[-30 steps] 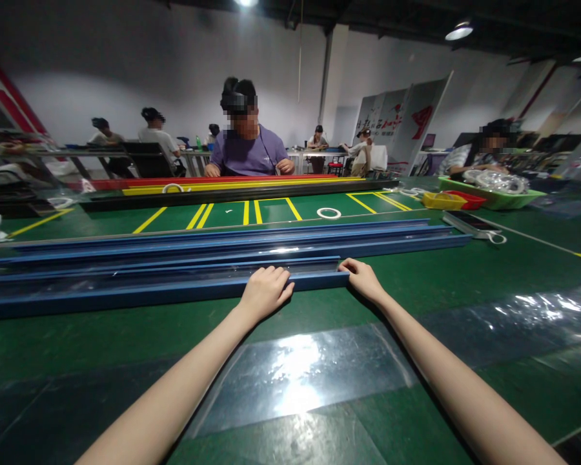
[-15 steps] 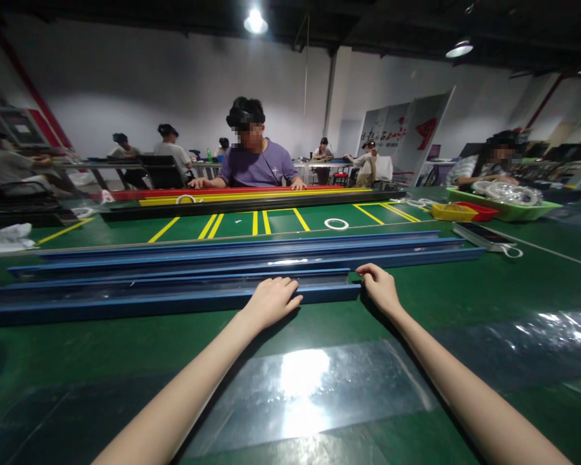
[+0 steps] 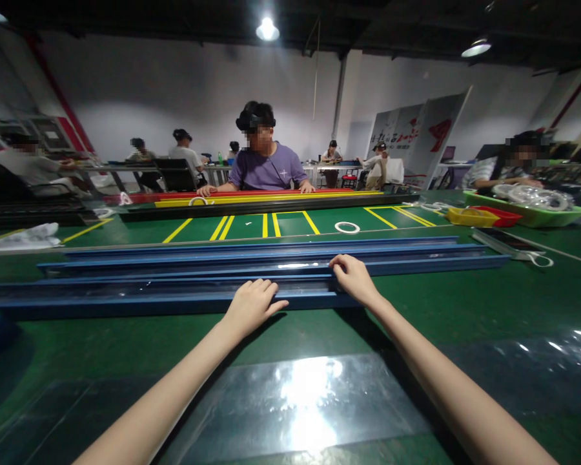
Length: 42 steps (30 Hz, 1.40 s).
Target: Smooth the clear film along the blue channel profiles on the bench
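Left hand point(image 3: 252, 302) lies loosely open across the long, straight front channel point(image 3: 126, 309) on the table point(image 3: 445, 307); right hand point(image 3: 356, 279), fingers bent, partly hides that channel's right end, its grip impossible to tell. The channel's left end is cut off. Glossy clear film point(image 3: 242, 402) lies before it, blue channels point(image 3: 213, 265) behind.

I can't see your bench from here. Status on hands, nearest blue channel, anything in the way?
Left hand on nearest blue channel. Right hand at its right end, contact unclear. Another blue channel close behind, could crowd that hand.
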{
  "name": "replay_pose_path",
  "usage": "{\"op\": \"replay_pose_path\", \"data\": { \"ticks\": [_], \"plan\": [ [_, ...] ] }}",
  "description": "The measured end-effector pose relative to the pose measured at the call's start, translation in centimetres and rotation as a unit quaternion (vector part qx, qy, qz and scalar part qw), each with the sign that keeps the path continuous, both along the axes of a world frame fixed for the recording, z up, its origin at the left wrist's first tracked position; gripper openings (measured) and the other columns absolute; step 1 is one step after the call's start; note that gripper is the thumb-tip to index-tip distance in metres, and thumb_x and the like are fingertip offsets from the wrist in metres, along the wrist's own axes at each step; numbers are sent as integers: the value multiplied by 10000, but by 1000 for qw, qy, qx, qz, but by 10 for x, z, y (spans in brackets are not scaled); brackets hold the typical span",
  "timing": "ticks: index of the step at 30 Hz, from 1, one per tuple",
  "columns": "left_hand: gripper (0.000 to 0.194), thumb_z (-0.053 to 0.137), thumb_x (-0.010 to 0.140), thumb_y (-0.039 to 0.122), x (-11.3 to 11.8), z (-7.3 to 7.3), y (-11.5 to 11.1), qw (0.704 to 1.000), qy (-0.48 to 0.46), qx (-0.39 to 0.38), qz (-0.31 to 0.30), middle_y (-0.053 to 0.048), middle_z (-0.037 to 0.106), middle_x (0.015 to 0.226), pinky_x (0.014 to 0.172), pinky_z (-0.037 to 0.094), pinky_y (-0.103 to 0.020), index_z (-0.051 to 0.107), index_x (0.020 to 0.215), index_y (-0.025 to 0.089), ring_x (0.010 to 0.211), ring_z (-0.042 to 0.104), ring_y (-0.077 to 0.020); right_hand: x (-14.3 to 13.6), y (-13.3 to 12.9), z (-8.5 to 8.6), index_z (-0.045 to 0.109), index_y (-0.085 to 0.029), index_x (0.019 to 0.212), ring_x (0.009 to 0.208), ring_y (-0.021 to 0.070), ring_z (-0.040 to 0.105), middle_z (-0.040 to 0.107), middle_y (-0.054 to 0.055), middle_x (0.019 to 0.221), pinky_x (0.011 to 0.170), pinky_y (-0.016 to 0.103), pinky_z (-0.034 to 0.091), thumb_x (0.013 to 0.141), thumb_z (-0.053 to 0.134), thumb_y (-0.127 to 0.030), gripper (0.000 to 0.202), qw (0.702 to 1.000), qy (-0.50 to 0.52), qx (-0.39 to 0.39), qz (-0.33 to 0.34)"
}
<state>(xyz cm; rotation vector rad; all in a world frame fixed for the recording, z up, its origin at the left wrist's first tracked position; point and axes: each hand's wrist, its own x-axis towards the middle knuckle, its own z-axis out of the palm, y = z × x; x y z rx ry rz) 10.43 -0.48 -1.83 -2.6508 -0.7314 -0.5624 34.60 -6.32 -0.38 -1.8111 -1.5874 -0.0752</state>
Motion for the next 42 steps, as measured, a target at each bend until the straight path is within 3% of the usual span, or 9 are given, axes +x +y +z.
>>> {"op": "replay_pose_path", "data": {
  "ticks": [4,9,19,31,42],
  "plan": [
    [345,385,840,460,-5,-6,-1,999,-23,38,8,-45,585,721,615,336,-279,526,740,162,692,528,-170,-19,13,-2,610,-170,737,756,164,546,637,60,789,702,253,379,744,423,-205,190,999,-21,-33,29],
    [343,375,852,435,-5,-12,-2,998,-45,52,5,-50,573,679,587,314,-289,535,722,162,653,517,-171,-20,15,-4,631,-183,764,729,153,576,658,28,780,669,229,389,736,500,-262,156,987,14,-99,129],
    [371,351,860,445,-4,-15,-1,997,-48,65,12,-41,582,658,583,304,-282,535,721,155,639,525,-162,-17,19,-12,648,-194,788,799,189,586,668,48,823,681,248,397,634,614,-207,158,991,-9,-122,54],
    [392,358,852,464,-4,-13,3,999,-39,30,0,-37,601,648,577,321,-272,529,682,155,617,544,-155,-19,21,-10,650,-198,718,707,178,578,659,41,729,617,239,374,634,612,-237,100,991,-42,-125,22],
    [444,361,829,516,-5,-10,9,999,-39,-28,-4,-32,621,660,563,325,-242,551,638,163,637,554,-148,-22,19,-6,646,-167,808,814,175,577,665,59,838,668,218,379,658,598,-258,181,987,-48,-154,8]
  ]
}}
